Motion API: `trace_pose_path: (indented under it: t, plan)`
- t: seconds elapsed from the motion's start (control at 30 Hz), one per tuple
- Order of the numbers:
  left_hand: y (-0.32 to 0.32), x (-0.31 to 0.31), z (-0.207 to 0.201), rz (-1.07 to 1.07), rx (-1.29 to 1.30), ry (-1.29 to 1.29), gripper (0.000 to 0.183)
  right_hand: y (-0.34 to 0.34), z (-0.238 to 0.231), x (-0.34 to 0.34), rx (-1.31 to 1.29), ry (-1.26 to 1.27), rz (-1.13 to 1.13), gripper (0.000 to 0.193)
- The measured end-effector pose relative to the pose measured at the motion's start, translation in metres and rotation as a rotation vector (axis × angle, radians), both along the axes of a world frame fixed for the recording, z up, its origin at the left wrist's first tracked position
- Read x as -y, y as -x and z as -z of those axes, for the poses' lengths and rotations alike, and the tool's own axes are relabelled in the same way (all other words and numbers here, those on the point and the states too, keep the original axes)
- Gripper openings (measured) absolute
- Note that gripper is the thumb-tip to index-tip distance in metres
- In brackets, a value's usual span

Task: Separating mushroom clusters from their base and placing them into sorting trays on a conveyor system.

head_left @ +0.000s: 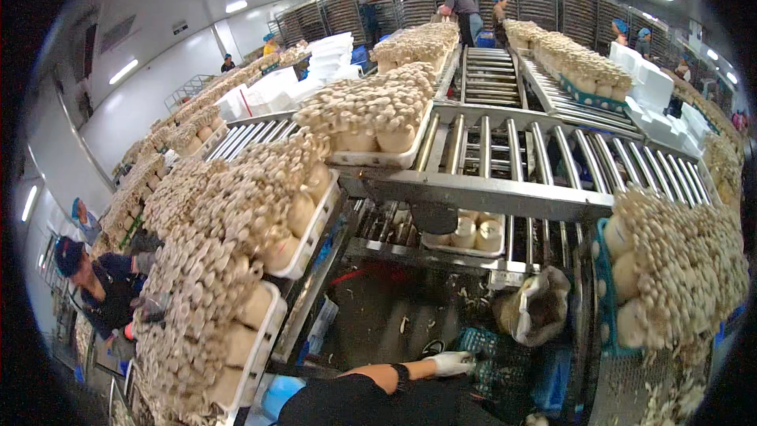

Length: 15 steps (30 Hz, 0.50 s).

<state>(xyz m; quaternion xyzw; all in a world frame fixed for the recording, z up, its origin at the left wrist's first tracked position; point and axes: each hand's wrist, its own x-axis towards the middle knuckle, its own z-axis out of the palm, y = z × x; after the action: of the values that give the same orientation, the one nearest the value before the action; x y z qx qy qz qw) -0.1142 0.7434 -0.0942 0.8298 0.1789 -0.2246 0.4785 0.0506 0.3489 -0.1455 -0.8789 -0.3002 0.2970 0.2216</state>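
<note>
My left hand (453, 363), in a white glove with a black band at the wrist, reaches rightward low in the view. Its fingers appear closed on the edge of a dark teal lattice plastic basket (501, 355). Most of the basket lies in shadow, so its contents are hard to make out. A small pale patch at the bottom edge, right of the basket, may be my right hand (536, 420); its fingers are hidden. Just above the basket, a whitish open-mouthed sack (544, 308) hangs against the metal frame.
Roller conveyors (512, 150) cross ahead, with a lower tier holding a white tray of bottles (473, 235). Clustered mushrooms (205, 260) in trays line the left; another teal basket of mushrooms (605, 288) stands right. A co-worker (98, 288) works at left. White foam boxes (650, 83) are stacked beyond.
</note>
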Motion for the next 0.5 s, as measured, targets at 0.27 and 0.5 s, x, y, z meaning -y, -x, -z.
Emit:
trace_pose_path:
  t: [0.27,0.5]
  plan:
    - [-0.005,0.235,-0.044,0.51,0.425,0.448,0.062,0.04,-0.03,0.123,0.145,-0.252,0.06,0.038]
    - [0.013,0.292,-0.008,0.573,0.231,0.455,0.07,0.089,-0.175,-0.078,-0.438,-0.941,0.094,0.037]
